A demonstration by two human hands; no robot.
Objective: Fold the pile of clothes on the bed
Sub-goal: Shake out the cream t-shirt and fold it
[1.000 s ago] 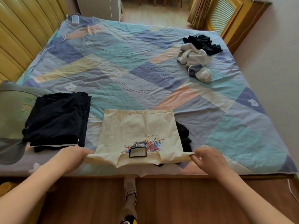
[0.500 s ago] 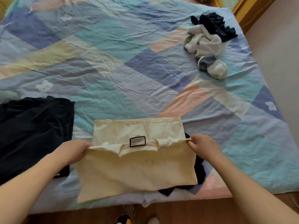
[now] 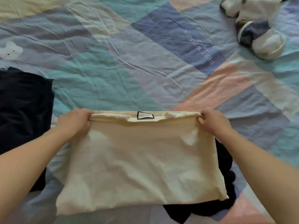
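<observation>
A cream T-shirt (image 3: 139,165) lies folded in half on the patchwork bedsheet (image 3: 123,65), its black neck label at the far edge. My left hand (image 3: 74,122) grips the far left corner of the fold. Across from it, my right hand (image 3: 213,122) pinches the far right corner. Both hands hold the doubled edge down at the far side. A black garment (image 3: 226,178) lies under the shirt and sticks out at its right and near sides. The unfolded pile of white and dark clothes (image 3: 258,34) sits at the far right.
A folded dark garment (image 3: 24,110) lies on the bed at the left, close to my left forearm. Wrinkled sheet stretches beyond the shirt toward the far side.
My hands carried the shirt's near edge away from me and laid it onto the far edge, folding the shirt in half. The printed front is now hidden. The camera has dipped closer.
</observation>
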